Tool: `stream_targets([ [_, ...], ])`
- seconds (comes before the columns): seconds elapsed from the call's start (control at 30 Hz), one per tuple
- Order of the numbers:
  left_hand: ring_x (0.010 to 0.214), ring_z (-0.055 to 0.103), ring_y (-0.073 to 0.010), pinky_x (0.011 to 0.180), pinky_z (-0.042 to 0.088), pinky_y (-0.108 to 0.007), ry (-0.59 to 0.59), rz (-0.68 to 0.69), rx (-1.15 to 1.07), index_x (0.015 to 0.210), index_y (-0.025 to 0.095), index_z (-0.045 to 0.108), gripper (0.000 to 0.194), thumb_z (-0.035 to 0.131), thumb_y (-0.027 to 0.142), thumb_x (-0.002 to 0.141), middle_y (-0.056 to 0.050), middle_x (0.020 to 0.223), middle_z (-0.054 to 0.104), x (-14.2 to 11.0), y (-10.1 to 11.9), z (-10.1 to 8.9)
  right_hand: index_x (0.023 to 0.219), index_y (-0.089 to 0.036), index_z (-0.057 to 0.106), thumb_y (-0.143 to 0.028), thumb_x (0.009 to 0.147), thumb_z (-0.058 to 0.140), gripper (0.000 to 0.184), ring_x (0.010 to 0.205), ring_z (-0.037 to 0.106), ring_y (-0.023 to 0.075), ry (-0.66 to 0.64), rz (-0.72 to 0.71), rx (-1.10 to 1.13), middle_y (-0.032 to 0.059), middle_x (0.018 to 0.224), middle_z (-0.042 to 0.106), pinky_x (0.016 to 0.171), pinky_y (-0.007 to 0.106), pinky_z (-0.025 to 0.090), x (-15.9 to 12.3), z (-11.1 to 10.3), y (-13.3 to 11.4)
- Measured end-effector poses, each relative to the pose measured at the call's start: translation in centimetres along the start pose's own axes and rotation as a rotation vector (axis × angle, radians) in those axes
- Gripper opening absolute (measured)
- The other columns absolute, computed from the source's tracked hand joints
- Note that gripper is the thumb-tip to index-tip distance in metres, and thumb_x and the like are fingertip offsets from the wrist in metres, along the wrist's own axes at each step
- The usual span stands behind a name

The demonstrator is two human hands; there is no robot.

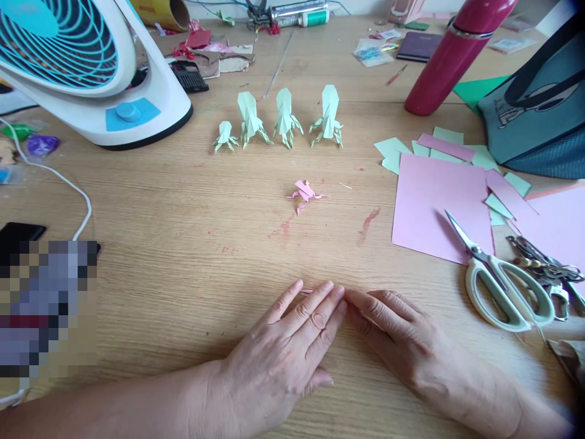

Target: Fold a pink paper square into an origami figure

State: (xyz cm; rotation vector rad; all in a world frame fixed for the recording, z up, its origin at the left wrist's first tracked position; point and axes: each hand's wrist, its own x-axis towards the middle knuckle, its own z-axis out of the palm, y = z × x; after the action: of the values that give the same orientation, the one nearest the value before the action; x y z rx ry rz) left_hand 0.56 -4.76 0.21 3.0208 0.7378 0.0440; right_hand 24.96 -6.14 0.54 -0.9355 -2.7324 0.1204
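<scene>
My left hand (292,347) lies flat on the wooden table, fingers stretched out and pressing down on a thin folded pink paper piece (307,291). Only a small end of that piece shows between its fingers; the rest is covered. My right hand (402,335) is closed, its fingertips together and meeting the left fingertips. What it pinches, if anything, is hidden. Beyond the hands a small pink origami figure (304,192) with thin bent legs rests on the table.
Pale green origami figures (284,116) stand in a row farther back. To the right are a pink paper sheet (439,201), scissors (503,280), green paper scraps (393,152), a red flask (452,61) and a bag (539,122). A white fan (150,79) stands at the left.
</scene>
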Motion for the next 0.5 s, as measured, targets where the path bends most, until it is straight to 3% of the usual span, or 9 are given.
stream_targets([
  [0.13, 0.154, 0.018, -0.0316, 0.123, 0.014, -0.049, -0.056, -0.045, -0.055, 0.155, 0.004, 0.026, 0.082, 0.042, 0.060, 0.098, -0.017, 0.165, 0.023, 0.0, 0.7, 0.6, 0.121, -0.006, 0.067, -0.007, 0.097, 0.043, 0.034, 0.104, 0.065, 0.0315, 0.019, 0.045, 0.129, 0.0215, 0.125, 0.064, 0.085, 0.046, 0.063, -0.4, 0.4, 0.3],
  [0.27, 0.155, 0.014, -0.0299, 0.124, 0.012, -0.049, -0.054, -0.069, -0.074, 0.157, 0.005, 0.022, 0.081, 0.043, 0.058, 0.099, -0.015, 0.166, 0.020, 0.1, 0.8, 0.7, 0.141, -0.009, 0.053, -0.007, 0.100, 0.043, 0.043, 0.121, 0.061, 0.0251, 0.063, 0.127, 0.305, 0.0199, 0.132, 0.060, 0.101, 0.038, 0.058, -1.1, 0.3, 0.8],
  [0.5, 0.154, 0.017, -0.0271, 0.125, 0.013, -0.042, -0.027, -0.008, -0.095, 0.156, 0.005, 0.022, 0.078, 0.045, 0.054, 0.100, -0.013, 0.166, 0.023, 0.0, -0.5, 0.1, 0.150, -0.014, 0.045, -0.012, 0.105, 0.034, 0.046, 0.123, 0.062, 0.0221, 0.023, 0.094, 0.267, 0.0172, 0.135, 0.062, 0.101, 0.034, 0.057, -2.3, -0.8, 0.7],
])
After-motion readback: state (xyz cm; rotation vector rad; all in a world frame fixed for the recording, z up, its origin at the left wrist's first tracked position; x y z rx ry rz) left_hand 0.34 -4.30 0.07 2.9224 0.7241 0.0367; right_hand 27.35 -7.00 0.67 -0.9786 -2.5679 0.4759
